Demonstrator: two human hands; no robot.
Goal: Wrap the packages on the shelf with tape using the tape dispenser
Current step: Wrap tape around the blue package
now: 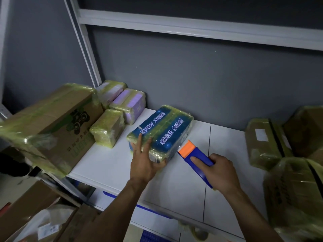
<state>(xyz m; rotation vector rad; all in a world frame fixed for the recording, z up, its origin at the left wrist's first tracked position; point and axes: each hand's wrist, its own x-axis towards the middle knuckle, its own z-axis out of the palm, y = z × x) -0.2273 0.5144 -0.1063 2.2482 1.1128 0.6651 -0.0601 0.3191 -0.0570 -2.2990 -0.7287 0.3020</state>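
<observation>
A blue package with white lettering, bound in yellowish tape, lies on the white shelf. My left hand holds its near left corner, fingers spread over the top and thumb under the front edge. My right hand grips the blue tape dispenser with the index finger laid along its top. The dispenser's orange head points at the package's near right corner and almost touches it.
A large taped cardboard box stands at the left, with several small taped parcels behind it. More taped boxes crowd the right end. Loose cartons lie below the shelf. A grey wall closes the back.
</observation>
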